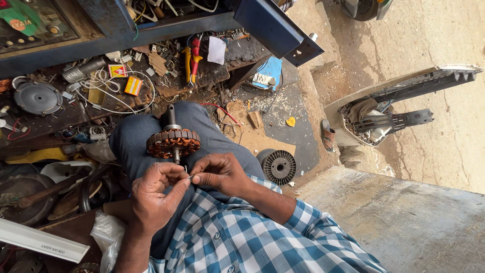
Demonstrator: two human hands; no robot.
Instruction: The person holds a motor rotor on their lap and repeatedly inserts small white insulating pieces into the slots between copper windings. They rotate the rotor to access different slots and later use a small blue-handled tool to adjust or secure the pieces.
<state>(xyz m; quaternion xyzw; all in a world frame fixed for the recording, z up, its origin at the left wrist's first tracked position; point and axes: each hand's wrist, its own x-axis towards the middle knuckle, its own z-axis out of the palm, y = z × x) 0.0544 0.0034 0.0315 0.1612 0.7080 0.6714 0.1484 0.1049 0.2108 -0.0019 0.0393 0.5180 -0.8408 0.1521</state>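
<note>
Copper-orange windings on the stator (173, 143), centre frame. Blue-white check shirt (252, 232) lower centre. Grey-blue trousers (136, 136). Red & yellow pliers (192, 63) up top, orange box (133, 85) upper left.

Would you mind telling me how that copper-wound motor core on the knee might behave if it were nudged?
The motor core probably feels heavy for its size, being metal packed with copper coils. Round on a thin shaft, balanced on the knee, it seems apt to roll off.

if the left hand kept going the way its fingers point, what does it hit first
Most likely the right hand: the left hand points its fingertips right at it, already meeting over a thin wire end.
</note>
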